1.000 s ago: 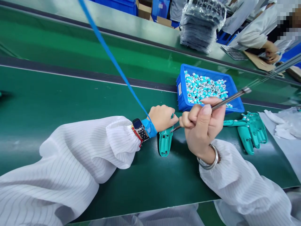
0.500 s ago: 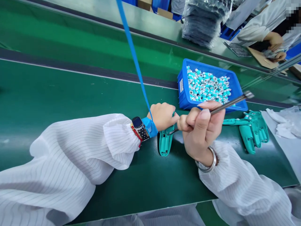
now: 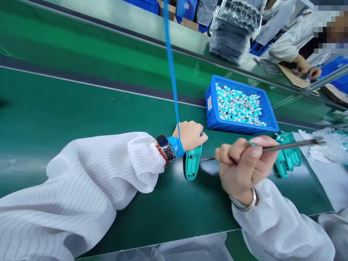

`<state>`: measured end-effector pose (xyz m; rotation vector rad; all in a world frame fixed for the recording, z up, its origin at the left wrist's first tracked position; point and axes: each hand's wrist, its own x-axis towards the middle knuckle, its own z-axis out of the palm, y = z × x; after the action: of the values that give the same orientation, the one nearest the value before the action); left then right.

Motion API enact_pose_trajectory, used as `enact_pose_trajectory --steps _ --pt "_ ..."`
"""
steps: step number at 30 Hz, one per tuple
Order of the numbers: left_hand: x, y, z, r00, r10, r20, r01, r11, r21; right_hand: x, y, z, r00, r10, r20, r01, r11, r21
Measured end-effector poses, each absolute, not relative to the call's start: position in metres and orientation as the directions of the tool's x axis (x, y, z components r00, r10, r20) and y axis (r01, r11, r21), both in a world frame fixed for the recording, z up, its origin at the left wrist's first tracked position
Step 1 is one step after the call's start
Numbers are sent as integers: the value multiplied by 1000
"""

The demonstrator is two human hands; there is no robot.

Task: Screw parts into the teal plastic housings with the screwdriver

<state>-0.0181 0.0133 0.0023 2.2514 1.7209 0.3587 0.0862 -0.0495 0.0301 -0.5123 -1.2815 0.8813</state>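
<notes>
My left hand (image 3: 190,135) is closed on the top of a teal plastic housing (image 3: 192,164) that lies on the green belt (image 3: 81,108). A blue wrist strap with a cord (image 3: 171,65) and a watch sit on that wrist. My right hand (image 3: 244,163) is closed round long metal tweezers (image 3: 288,146), held nearly level, the tip pointing left a short way off the housing. Behind my hands stands a blue bin (image 3: 214,116) holding several small teal and white parts. More teal housings (image 3: 288,157) lie to the right of my right hand.
White cloths and clear plastic (image 3: 326,148) lie at the right edge. A stack of dark trays wrapped in plastic (image 3: 233,29) stands on the far side. Another person in a white coat (image 3: 296,40) works at the back right, beside blue crates and cardboard boxes.
My right hand has drawn the tweezers away from the housing, moving right and down, and the tweezers have levelled out. My left hand stays on the housing.
</notes>
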Motion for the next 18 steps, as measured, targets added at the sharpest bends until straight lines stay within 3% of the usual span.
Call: enact_pose_trajectory --steps 7,18 --pt "-17 14 0 253 967 42 893 -250 374 87 -82 22 -50 802 595 -326 550 -769" --pt "-16 14 -3 235 969 73 894 -245 375 80 -81 18 -47 814 579 -249 552 -796"
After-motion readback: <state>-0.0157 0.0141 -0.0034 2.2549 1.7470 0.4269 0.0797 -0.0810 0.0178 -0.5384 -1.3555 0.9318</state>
